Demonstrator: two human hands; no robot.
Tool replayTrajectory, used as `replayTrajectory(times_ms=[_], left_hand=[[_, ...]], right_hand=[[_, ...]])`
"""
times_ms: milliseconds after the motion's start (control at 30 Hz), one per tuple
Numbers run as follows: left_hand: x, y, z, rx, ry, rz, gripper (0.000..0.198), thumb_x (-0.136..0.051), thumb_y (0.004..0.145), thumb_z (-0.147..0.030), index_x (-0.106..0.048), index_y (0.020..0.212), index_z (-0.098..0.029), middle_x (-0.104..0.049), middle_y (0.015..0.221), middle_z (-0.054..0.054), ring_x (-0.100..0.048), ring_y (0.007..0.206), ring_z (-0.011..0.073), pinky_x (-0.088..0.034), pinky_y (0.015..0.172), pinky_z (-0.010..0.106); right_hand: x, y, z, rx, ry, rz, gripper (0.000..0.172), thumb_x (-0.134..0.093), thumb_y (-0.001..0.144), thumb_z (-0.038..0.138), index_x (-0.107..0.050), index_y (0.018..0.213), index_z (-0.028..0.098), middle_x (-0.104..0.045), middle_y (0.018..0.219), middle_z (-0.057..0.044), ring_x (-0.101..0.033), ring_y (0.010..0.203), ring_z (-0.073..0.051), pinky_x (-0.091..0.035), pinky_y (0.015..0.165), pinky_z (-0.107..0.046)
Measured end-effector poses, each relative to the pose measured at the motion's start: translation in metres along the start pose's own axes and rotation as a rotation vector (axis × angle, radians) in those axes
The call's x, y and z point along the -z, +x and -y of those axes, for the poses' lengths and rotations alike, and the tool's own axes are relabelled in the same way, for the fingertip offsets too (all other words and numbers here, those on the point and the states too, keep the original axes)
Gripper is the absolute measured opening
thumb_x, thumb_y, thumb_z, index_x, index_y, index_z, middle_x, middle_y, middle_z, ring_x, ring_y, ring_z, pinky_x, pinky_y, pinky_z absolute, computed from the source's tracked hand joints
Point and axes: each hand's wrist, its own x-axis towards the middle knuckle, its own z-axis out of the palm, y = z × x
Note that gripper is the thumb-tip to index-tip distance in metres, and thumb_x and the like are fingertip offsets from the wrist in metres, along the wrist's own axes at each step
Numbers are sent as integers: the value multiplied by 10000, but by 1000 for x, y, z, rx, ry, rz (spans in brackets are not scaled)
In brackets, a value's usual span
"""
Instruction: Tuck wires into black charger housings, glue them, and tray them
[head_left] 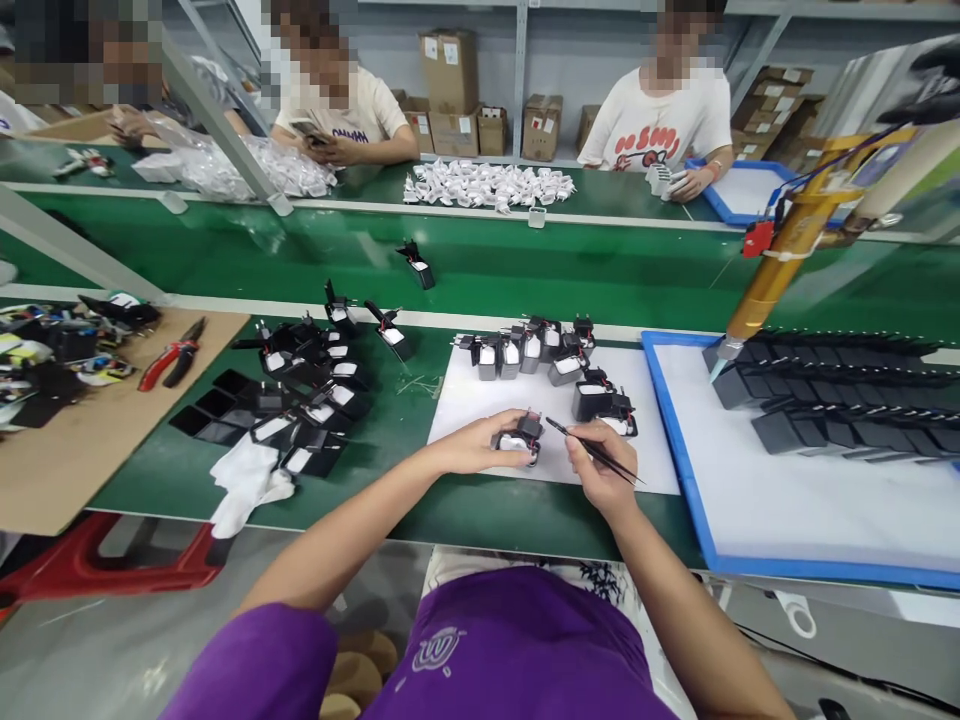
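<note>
My left hand (480, 445) is closed round a black power adapter (529, 424) with its pin end up and a white part showing inside. Dark tweezers (600, 455) sit pinched in my right hand (609, 470), their one end close to that adapter's top. Both hands are over a white sheet (465, 400) on the green bench. Behind them several similar open adapters (531, 345) stand in a curved row, with red wires at their tops. More such adapters (315, 400) are grouped on the left of the bench.
A blue-rimmed tray (667, 420) on the right holds rows of black adapters (817, 425). Above it hangs a gold dispenser (772, 260). Red-handled pliers (172, 358) lie on cardboard at left, near a white cloth (251, 478). Across the green belt (570, 270), several people sit by white parts (487, 185).
</note>
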Motion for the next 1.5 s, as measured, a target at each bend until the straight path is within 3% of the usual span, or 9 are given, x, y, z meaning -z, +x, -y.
replayTrajectory(times_ms=[133,233,333,567,767,1033,1333,1500], left_hand=[[-11,11,-5,-39,-2,-56,417,-602,846,-284,-440,1210,-161,-673,1071,110,-639,924,182,-531,791,348],[-16,11,-6,-86,246,-176,351,-581,791,-190,-464,1122,-172,-671,944,51,-628,848,164,-504,797,323],[-18,9,-5,-122,488,-256,364,-534,727,-130,-479,1083,-185,-632,982,48,-608,873,177,-487,815,318],[-19,-1,-25,-162,866,-115,457,-475,788,-130,-455,1245,-153,-567,1077,121,-522,1020,261,-452,908,412],[-22,-17,-45,-121,920,-90,485,-363,965,-255,-316,1440,-164,-553,1178,152,-469,1103,271,-432,943,430],[-26,-12,-36,-164,999,-155,368,-441,959,-353,-531,1239,-131,-608,977,123,-550,945,245,-461,852,367],[-20,-5,-15,-269,990,-112,329,-463,945,-427,-547,1094,-146,-633,939,91,-537,860,216,-440,789,327],[-18,-1,-16,-286,1083,-62,351,-419,958,-463,-532,1080,-154,-628,930,84,-536,832,214,-445,760,319]], right_hand=[[1,0,-1,54,-72,-21,79,-594,856,195,-644,915,209,-653,711,-18,-595,577,-135,-485,543,-281],[1,1,0,52,-92,-34,89,-590,859,187,-646,924,210,-652,713,-17,-590,586,-137,-483,551,-279],[1,2,0,55,-109,-45,86,-585,862,199,-648,919,214,-665,729,-27,-611,626,-153,-498,578,-288],[2,3,1,83,-147,-27,85,-573,872,206,-643,920,218,-675,740,-28,-618,635,-155,-507,588,-287],[2,4,2,127,-143,-31,108,-573,872,166,-627,947,223,-679,759,-26,-614,646,-149,-509,590,-280],[1,5,3,146,-156,-10,100,-570,871,162,-631,929,217,-672,747,-28,-603,626,-147,-494,572,-274],[1,4,2,185,-156,5,123,-575,863,140,-621,958,202,-672,749,-32,-610,631,-147,-498,589,-270],[1,4,3,190,-164,21,113,-571,866,142,-618,948,203,-675,756,-32,-606,630,-147,-502,591,-278]])
